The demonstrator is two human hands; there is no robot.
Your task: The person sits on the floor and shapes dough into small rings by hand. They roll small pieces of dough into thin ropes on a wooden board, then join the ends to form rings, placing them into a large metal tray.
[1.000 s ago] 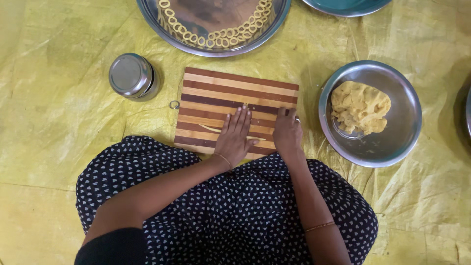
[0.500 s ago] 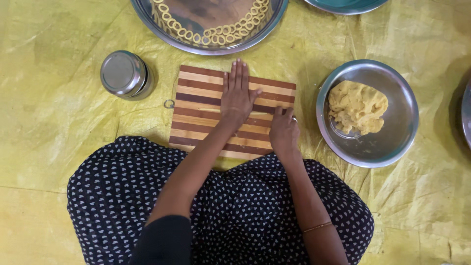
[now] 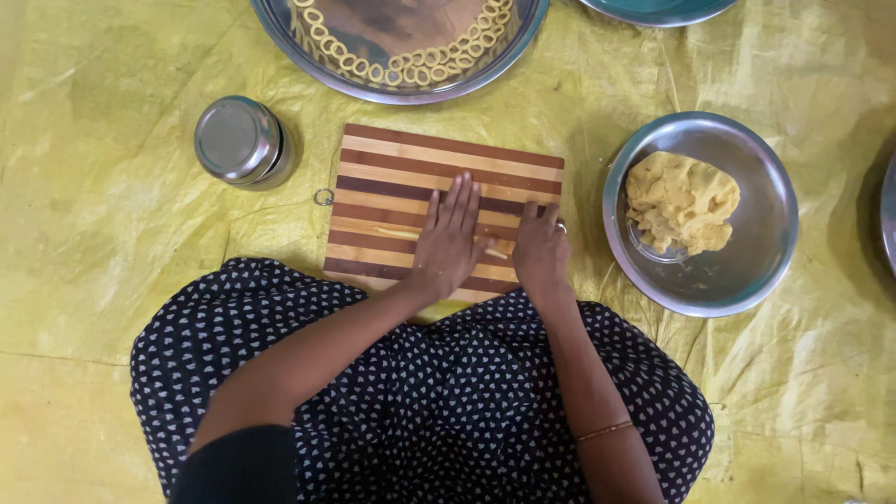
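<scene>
Your board point(image 3: 448, 163) has brown and light stripes. Your dress point(image 3: 467, 401) is dark blue with tiny white dots. The sheet point(image 3: 112, 261) is yellow. The dough point(image 3: 679, 201) is yellow too. The bowl point(image 3: 747, 271) is shiny silver.

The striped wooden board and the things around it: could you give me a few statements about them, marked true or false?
1. The left hand lies flat on the striped wooden board, over a thin strip of dough. True.
2. The steel bowl to the right of the board holds a lump of yellow dough. True.
3. The lidded steel tin stands on the board. False: it stands on the yellow sheet, left of the board.
4. The big steel tray beyond the board holds whole fruit. False: it holds small dough rings.
5. The right hand is lifted off the board. False: it rests on it.
</scene>
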